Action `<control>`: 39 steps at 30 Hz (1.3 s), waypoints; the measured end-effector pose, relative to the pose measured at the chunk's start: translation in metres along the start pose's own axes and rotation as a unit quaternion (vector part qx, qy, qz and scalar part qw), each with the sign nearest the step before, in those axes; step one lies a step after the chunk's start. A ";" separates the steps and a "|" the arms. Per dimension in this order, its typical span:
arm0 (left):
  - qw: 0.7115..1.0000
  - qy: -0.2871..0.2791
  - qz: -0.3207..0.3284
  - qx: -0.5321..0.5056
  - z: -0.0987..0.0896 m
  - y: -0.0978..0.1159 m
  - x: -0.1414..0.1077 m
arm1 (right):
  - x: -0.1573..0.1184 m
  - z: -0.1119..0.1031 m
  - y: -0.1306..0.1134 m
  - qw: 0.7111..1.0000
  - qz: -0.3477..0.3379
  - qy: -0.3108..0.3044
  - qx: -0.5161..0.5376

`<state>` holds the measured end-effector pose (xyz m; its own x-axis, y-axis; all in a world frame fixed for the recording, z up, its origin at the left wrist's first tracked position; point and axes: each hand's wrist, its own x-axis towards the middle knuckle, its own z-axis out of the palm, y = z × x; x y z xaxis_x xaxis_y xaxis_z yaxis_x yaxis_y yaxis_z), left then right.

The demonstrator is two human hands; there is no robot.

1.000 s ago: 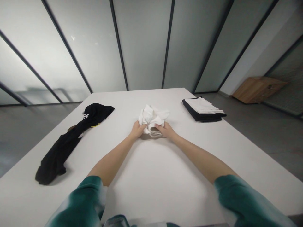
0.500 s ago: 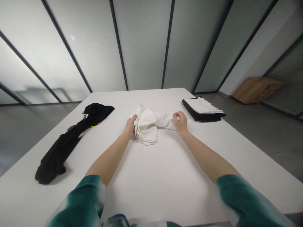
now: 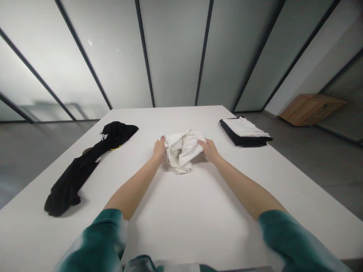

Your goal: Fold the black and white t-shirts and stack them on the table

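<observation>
A crumpled white garment (image 3: 185,149), its exact kind hidden by the folds, is bunched up in the middle of the table. My left hand (image 3: 159,148) grips its left side, the thumb uppermost. On the opposite side my right hand (image 3: 209,150) is closed on the cloth, which rises a little off the tabletop there. A lower corner of the fabric hangs toward me and rests on the table.
The white table (image 3: 181,211) holds a rumpled black garment (image 3: 76,172) with white lettering along its left side. At the right edge lies a folded stack, white cloth (image 3: 245,127) over black cloth (image 3: 249,141). A wooden cabinet (image 3: 309,109) stands beyond.
My right hand has moved inward to the left, bringing the stretched right part of the white garment into a tighter bunch. The left hand keeps its hold; the view has shifted slightly.
</observation>
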<state>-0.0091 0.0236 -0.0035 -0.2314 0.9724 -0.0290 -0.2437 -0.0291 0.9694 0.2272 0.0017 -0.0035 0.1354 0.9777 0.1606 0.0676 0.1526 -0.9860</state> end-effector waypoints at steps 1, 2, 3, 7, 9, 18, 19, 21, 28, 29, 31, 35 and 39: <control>0.998 0.055 0.004 -0.004 -0.007 0.005 0.008 | 0.006 -0.007 0.000 0.997 0.015 0.063 0.051; 0.994 0.106 0.005 -0.011 -0.016 0.012 0.017 | 0.013 -0.016 -0.001 0.986 0.027 0.129 0.100; 0.988 0.151 0.004 -0.023 -0.026 0.018 0.026 | 0.019 -0.024 -0.001 0.971 0.036 0.190 0.141; 0.956 0.267 0.001 -0.118 -0.061 0.038 0.054 | 0.035 -0.049 0.004 0.932 0.055 0.278 0.228; 0.953 0.278 -0.014 -0.119 -0.071 0.038 0.059 | 0.037 -0.051 0.011 0.943 0.024 0.256 0.212; 0.957 0.215 0.105 0.162 -0.080 0.014 0.050 | 0.038 -0.072 0.029 0.886 -0.041 0.457 -0.069; 0.963 0.184 0.108 0.166 -0.080 0.013 0.050 | 0.039 -0.077 0.029 0.871 -0.071 0.477 -0.096; 0.979 0.112 0.092 0.143 -0.078 0.012 0.050 | 0.038 -0.082 0.028 0.852 -0.151 0.475 -0.160; 0.987 -0.151 -0.048 0.010 -0.041 0.012 0.021 | -0.002 -0.008 0.010 0.897 -0.310 0.013 -0.314; 0.979 -0.194 -0.066 0.007 -0.034 0.011 0.014 | -0.010 0.005 0.007 0.887 -0.317 -0.063 -0.330; 0.959 -0.263 -0.104 0.007 -0.020 0.009 0.001 | -0.021 0.023 0.002 0.866 -0.310 -0.175 -0.351; 0.962 -0.249 -0.108 -0.008 -0.007 0.005 -0.005 | -0.024 0.025 -0.001 0.898 -0.219 -0.181 -0.336; 0.998 -0.049 -0.023 0.020 -0.016 0.007 0.016 | -0.004 0.003 0.001 0.967 -0.158 0.059 -0.191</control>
<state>-0.0296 0.0353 -0.0008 -0.1275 0.9905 -0.0524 -0.2131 0.0242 0.9767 0.2234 -0.0013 -0.0057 0.1582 0.8639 0.4782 0.4818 0.3551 -0.8011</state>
